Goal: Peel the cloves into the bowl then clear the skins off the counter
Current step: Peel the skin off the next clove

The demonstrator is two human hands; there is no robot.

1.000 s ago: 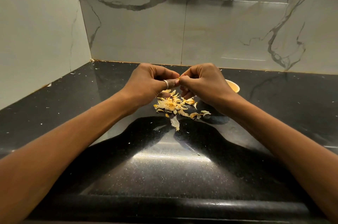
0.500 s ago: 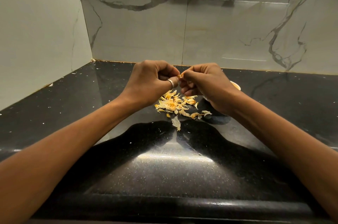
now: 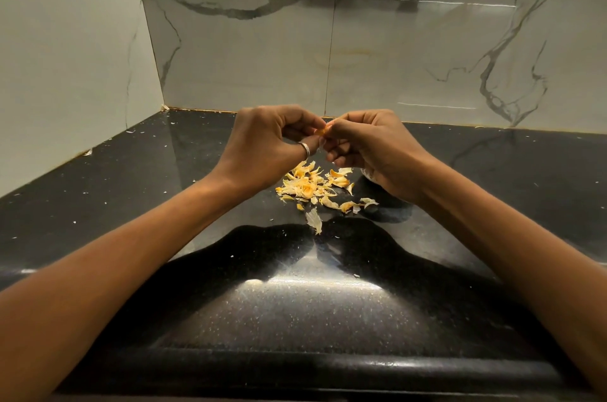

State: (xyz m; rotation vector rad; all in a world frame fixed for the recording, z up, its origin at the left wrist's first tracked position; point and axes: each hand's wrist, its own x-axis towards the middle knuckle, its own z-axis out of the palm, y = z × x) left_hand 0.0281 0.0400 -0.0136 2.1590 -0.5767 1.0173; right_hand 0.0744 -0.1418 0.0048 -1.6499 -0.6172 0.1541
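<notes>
The left hand (image 3: 266,145) and the right hand (image 3: 371,152) pinch one clove (image 3: 320,131) with curled fingers. The skins (image 3: 312,188) lie on the worktop (image 3: 131,204), at 6 o'clock from the clove.

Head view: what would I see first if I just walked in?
The left hand and right hand meet mid-picture, both pinching a small clove. Just below, a pale yellow heap of skins lies on the shiny black counter.
</notes>
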